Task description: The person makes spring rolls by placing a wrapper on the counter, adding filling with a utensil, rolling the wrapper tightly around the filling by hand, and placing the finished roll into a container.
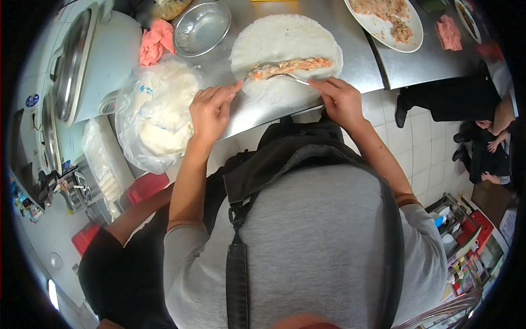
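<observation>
A round, thin white wrapper sheet (285, 38) lies on the steel counter in front of me. Across its lower part runs a long strip of orange-flecked minced filling (309, 64). My left hand (211, 109) is closed at the strip's left end, pinching a slim metal utensil whose kind is partly hidden. From the right, my right hand (341, 100) grips the handle of a metal spoon (293, 78), which reaches to the lower edge of the filling. Both hands are near the sheet's lower side.
A plastic bag of white sheets (159, 109) sits left, beside a metal bowl (203, 27) and a pink cloth (158, 41). An oval plate of minced filling (386, 22) stands upper right, near another pink cloth (449, 33). Other people are at both sides.
</observation>
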Demonstrator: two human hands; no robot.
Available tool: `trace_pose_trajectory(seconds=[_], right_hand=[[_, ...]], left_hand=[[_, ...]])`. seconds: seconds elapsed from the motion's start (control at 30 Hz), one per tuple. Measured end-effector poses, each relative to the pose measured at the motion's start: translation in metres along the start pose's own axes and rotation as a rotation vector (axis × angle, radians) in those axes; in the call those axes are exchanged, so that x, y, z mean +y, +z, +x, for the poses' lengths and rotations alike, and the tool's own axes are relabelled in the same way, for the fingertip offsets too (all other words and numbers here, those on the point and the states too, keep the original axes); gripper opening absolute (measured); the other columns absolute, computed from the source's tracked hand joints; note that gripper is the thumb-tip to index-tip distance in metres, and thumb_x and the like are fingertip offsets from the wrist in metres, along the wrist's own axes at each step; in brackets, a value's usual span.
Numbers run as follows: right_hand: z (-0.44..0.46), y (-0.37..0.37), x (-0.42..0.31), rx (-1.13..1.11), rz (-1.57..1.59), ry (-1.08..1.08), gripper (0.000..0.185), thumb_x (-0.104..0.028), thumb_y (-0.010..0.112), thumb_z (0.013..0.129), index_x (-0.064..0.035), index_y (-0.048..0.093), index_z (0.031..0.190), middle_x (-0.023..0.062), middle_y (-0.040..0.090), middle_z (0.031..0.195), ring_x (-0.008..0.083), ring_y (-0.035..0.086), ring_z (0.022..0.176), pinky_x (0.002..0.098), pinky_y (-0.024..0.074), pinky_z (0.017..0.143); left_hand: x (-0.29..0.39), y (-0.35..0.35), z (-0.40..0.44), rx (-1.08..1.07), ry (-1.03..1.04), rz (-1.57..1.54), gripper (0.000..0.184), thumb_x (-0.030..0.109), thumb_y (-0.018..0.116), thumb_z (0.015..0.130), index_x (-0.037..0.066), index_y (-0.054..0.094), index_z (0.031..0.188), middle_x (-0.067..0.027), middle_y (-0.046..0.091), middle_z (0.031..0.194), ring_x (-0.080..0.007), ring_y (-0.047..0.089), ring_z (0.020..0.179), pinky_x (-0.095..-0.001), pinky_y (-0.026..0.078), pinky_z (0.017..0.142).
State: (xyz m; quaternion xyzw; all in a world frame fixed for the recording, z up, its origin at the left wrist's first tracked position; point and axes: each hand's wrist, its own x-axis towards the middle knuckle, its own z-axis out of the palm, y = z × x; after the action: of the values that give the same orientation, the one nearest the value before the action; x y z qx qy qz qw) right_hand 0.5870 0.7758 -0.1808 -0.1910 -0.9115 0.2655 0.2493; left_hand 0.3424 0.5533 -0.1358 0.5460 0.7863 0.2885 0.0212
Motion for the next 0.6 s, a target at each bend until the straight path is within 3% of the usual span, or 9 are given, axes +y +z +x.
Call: trace_pose_trajectory(seconds=[0.13,0.23,0.4,0.5,0.6], right_hand=[[-0.005,-0.015,0.006,-0.003,0.014,0.096,0.037,0.002,0.067,0.082,-0.0168,0.077,0.112,0.0078,0.068,0.084,0.0281,0.067,0.074,0.0395,0.055,0.065],[-0.006,-0.022,0.003,-0.022,0.042,0.088,0.036,0.002,0.067,0.082,-0.0166,0.077,0.112,0.008,0.068,0.084,0.0283,0.067,0.073,0.0389,0.055,0.064],[0.0,-0.003,-0.007,0.01,0.001,-0.003,0.037,0.002,0.068,0.08,-0.0164,0.077,0.112,0.0074,0.068,0.084,0.0281,0.066,0.07,0.039,0.0543,0.062],[-0.004,0.006,-0.017,-0.025,0.037,0.018,0.038,0.002,0.067,0.079,-0.0161,0.077,0.111,0.0069,0.068,0.083,0.0281,0.065,0.069,0.039,0.0541,0.061],[0.0,0.014,-0.023,-0.055,0.027,0.03,0.037,0.002,0.067,0.08,-0.0161,0.077,0.111,0.0068,0.067,0.082,0.0284,0.066,0.07,0.0389,0.0543,0.062]], left_hand=[[-0.006,0.002,-0.003,-0.007,0.05,0.014,0.035,-0.001,0.07,0.082,0.017,0.079,0.11,-0.0037,0.073,0.084,-0.0231,0.068,0.077,-0.0348,0.048,0.073],[-0.005,-0.004,-0.008,0.043,-0.077,-0.106,0.033,-0.001,0.071,0.083,0.017,0.079,0.109,-0.0041,0.074,0.085,-0.0227,0.067,0.076,-0.0344,0.048,0.073],[-0.017,-0.018,-0.007,-0.083,-0.036,0.057,0.03,0.0,0.07,0.086,0.017,0.08,0.109,-0.0072,0.076,0.092,-0.0234,0.068,0.076,-0.0347,0.05,0.074],[-0.011,-0.021,0.003,0.049,-0.145,-0.099,0.031,0.0,0.07,0.086,0.017,0.08,0.11,-0.0087,0.077,0.094,-0.0252,0.068,0.077,-0.0359,0.053,0.074],[-0.016,-0.004,-0.005,0.025,-0.162,-0.064,0.031,0.0,0.069,0.087,0.017,0.079,0.112,-0.0095,0.077,0.098,-0.0273,0.07,0.08,-0.037,0.055,0.075]])
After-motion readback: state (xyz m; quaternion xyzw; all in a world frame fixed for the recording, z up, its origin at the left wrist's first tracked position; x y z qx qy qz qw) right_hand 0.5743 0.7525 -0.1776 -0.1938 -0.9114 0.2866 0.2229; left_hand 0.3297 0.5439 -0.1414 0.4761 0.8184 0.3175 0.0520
